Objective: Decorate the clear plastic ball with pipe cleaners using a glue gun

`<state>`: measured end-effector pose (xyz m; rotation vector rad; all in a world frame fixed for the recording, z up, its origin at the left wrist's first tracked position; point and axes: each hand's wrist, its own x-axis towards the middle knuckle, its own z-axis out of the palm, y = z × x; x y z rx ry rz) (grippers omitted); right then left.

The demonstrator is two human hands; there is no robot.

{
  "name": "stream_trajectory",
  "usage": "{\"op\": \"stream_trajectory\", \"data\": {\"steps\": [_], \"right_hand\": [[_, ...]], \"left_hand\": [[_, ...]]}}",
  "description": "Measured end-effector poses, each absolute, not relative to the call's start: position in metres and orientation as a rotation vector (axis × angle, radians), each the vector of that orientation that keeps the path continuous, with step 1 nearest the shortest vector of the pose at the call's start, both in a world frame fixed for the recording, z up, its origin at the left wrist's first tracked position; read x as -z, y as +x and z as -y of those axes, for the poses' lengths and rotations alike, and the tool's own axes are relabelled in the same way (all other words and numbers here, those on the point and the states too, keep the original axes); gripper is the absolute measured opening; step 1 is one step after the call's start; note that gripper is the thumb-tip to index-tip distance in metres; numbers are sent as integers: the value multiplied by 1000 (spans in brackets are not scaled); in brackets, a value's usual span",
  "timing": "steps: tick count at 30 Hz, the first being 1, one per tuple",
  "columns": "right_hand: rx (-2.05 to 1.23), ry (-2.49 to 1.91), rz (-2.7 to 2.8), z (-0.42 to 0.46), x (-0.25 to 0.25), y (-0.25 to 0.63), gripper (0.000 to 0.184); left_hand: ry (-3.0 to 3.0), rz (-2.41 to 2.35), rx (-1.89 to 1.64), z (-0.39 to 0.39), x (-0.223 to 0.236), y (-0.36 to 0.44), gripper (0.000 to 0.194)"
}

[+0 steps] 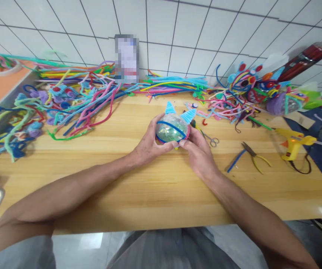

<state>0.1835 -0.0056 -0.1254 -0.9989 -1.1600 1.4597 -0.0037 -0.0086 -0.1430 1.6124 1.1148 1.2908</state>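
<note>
A clear, shiny ball (170, 131) with light-blue pipe-cleaner ears (188, 116) is held just above the wooden table. A dark-blue pipe cleaner (175, 126) runs across it, and a pink one shows along its edge. My left hand (151, 140) is closed round the ball's left side, thumb along the bottom. On the opposite side my right hand (198, 151) grips it, thumb on the lower edge near the blue strip's end. The fingers behind the ball are partly hidden. Small scissors (213, 141) lie just right of my right hand.
Pliers (252, 153) and a blue pipe-cleaner piece (236, 160) lie at right, near a yellow glue gun (294, 144). Pipe cleaners (93, 108) are heaped at left and along the wall. Decorated balls (285, 102) and a red flask (303, 61) stand at back right. A phone (126, 58) leans on the tiles.
</note>
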Motion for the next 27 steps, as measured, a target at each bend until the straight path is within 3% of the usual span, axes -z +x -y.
{"op": "stream_trajectory", "data": {"steps": [27], "right_hand": [[-1512, -996, 1118, 4, 124, 185, 45]], "left_hand": [[1597, -1127, -1287, 10, 140, -3, 101]]}}
